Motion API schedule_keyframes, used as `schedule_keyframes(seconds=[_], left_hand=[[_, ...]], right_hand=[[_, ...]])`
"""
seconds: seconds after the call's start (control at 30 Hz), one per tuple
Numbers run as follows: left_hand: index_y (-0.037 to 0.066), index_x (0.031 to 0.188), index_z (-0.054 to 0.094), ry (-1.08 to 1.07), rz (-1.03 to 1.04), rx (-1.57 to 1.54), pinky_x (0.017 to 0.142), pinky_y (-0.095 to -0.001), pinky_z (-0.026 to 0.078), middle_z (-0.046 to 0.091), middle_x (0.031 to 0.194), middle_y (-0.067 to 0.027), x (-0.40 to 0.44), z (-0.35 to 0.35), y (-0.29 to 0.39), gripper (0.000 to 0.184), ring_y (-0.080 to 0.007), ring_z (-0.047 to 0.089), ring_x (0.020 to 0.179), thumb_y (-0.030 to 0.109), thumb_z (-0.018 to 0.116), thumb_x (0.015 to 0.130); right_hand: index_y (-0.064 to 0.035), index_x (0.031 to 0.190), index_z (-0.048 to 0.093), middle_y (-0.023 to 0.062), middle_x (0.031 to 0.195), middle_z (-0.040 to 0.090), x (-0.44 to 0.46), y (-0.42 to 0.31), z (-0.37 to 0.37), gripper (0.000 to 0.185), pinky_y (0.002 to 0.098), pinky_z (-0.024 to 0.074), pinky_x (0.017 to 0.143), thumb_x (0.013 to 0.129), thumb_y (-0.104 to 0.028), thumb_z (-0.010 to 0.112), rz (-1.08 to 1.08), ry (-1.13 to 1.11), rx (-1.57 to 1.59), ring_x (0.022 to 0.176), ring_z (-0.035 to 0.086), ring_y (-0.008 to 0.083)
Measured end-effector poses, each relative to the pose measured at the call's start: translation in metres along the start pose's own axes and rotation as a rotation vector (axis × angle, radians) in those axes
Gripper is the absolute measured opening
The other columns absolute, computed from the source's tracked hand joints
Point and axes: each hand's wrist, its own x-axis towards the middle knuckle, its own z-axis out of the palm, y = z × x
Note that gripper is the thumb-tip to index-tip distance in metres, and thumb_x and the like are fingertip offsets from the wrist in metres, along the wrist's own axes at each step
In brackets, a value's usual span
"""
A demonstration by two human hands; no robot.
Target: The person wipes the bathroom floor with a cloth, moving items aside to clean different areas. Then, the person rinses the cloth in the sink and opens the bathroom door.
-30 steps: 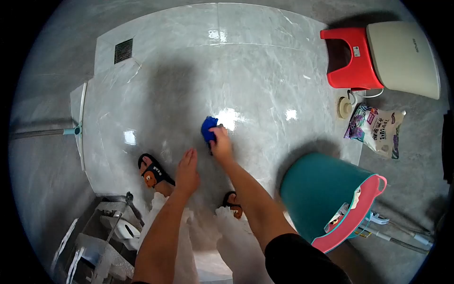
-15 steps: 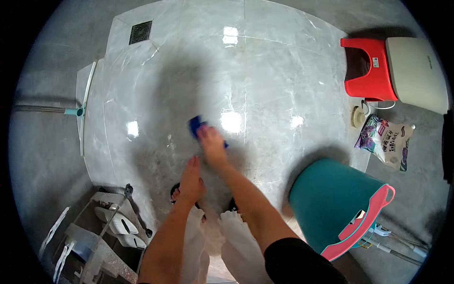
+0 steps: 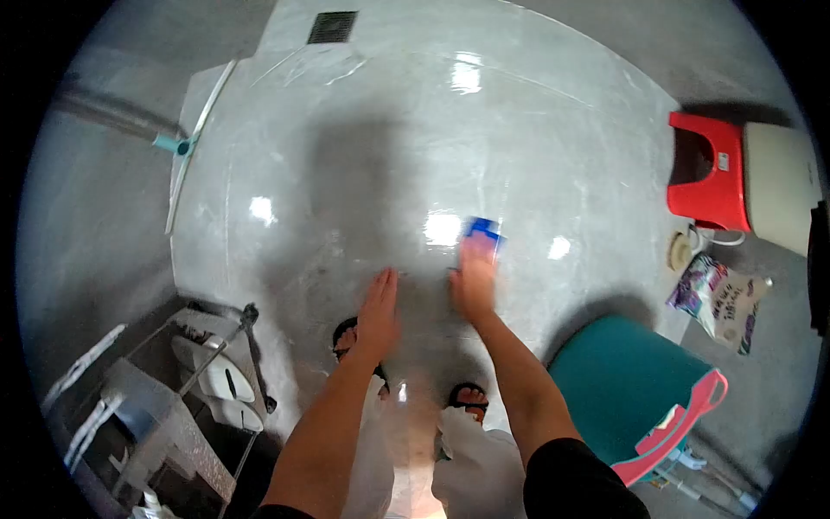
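My right hand presses a blue, flat, rectangular pad-like thing on the shiny grey floor. Motion smears its fingers, and the palm hides most of the pad, whose exact kind I cannot make out. To the left, my left hand has its fingers stretched out and close together, holding nothing, just above or on the floor. My feet in black sandals stand behind both hands.
At right are a red stool, a printed bag and a large teal bucket with a pink rim. A squeegee leans at left, near a clear rack. A drain grate lies far ahead.
My right hand has swept to the right with the blue pad, away from my left hand. My left hand has shifted slightly right. The view has turned a little.
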Motion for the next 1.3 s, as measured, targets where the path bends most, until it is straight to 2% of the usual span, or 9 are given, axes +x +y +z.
schedule_keyframes(seconds=[0.17,0.43,0.67,0.77,0.87,0.97,1.1,1.27,1.3], left_hand=[[-0.005,0.147,0.028,0.204,-0.204,-0.061,0.117,-0.0436,0.026,0.031,0.152,-0.0241,-0.007,-0.010,-0.042,0.068,-0.0383,0.028,0.142,-0.005,0.050,0.082],[-0.006,0.146,0.030,0.477,-0.515,-0.108,0.116,-0.0418,0.028,0.033,0.150,-0.0250,-0.049,-0.033,-0.109,0.068,-0.0367,0.027,0.143,-0.005,0.049,0.081],[-0.008,0.145,0.032,0.627,-0.536,-0.206,0.117,-0.0406,0.027,0.032,0.151,-0.0252,-0.064,-0.047,-0.116,0.069,-0.0368,0.029,0.142,-0.007,0.051,0.078],[-0.007,0.146,0.030,0.627,-0.578,-0.212,0.118,-0.0409,0.026,0.032,0.151,-0.0254,-0.070,-0.043,-0.132,0.071,-0.0373,0.028,0.142,-0.008,0.051,0.078],[-0.006,0.147,0.029,0.594,-0.606,-0.244,0.118,-0.0407,0.024,0.031,0.152,-0.0248,-0.076,-0.069,-0.125,0.071,-0.0379,0.027,0.143,-0.009,0.048,0.079],[-0.004,0.148,0.028,0.626,-0.538,-0.242,0.118,-0.0404,0.023,0.029,0.154,-0.0230,-0.089,-0.061,-0.128,0.071,-0.0376,0.025,0.144,-0.009,0.046,0.080],[-0.001,0.150,0.028,0.720,-0.391,-0.260,0.118,-0.0402,0.024,0.028,0.155,-0.0209,-0.099,-0.047,-0.131,0.071,-0.0367,0.026,0.144,-0.011,0.043,0.081],[0.000,0.150,0.028,0.719,-0.417,-0.316,0.115,-0.0391,0.028,0.030,0.154,-0.0215,-0.100,-0.030,-0.128,0.071,-0.0360,0.028,0.143,-0.013,0.042,0.081],[-0.001,0.150,0.029,0.715,-0.429,-0.364,0.114,-0.0387,0.028,0.031,0.154,-0.0216,-0.098,-0.025,-0.124,0.071,-0.0358,0.028,0.143,-0.013,0.042,0.081]], right_hand=[[-0.0046,0.144,0.040,0.0161,0.152,0.035,0.058,-0.104,0.034,0.059,0.0456,0.0239,0.118,0.088,-0.015,0.053,-0.715,-0.248,-0.118,0.142,0.031,0.0341],[-0.0014,0.150,0.026,0.0241,0.158,0.018,0.105,-0.072,0.024,0.068,0.0490,0.0189,0.118,0.090,-0.015,0.053,-0.423,0.122,-0.077,0.145,0.018,0.0428],[-0.0042,0.148,0.032,0.0189,0.158,0.022,0.076,-0.182,0.088,0.066,0.0445,0.0190,0.119,0.089,-0.020,0.057,-1.179,-0.518,-0.200,0.147,0.019,0.0358],[-0.0093,0.151,0.028,0.0132,0.160,0.022,0.077,-0.157,0.023,0.071,0.0445,0.0191,0.119,0.090,-0.026,0.060,-1.144,-0.553,-0.531,0.147,0.021,0.0320],[-0.0082,0.151,0.027,0.0157,0.159,0.019,0.087,-0.111,0.010,0.072,0.0492,0.0159,0.119,0.092,-0.035,0.058,-0.690,-0.214,-0.404,0.148,0.015,0.0325],[-0.0039,0.148,0.032,0.0194,0.156,0.026,0.098,-0.152,0.069,0.072,0.0482,0.0187,0.118,0.088,-0.030,0.062,-0.669,0.026,-0.132,0.145,0.023,0.0365],[-0.0034,0.147,0.034,0.0211,0.154,0.028,0.068,-0.262,0.110,0.076,0.0470,0.0202,0.118,0.086,-0.036,0.065,-0.885,-0.337,-0.240,0.144,0.025,0.0376],[-0.0025,0.145,0.039,0.0198,0.153,0.032,0.009,-0.185,0.118,0.073,0.0469,0.0201,0.118,0.085,-0.034,0.067,-1.188,-0.193,-0.155,0.142,0.028,0.0359],[-0.0028,0.146,0.037,0.0198,0.154,0.030,0.010,-0.175,0.076,0.072,0.0477,0.0197,0.117,0.087,-0.032,0.065,-0.943,-0.466,-0.197,0.143,0.027,0.0360]])
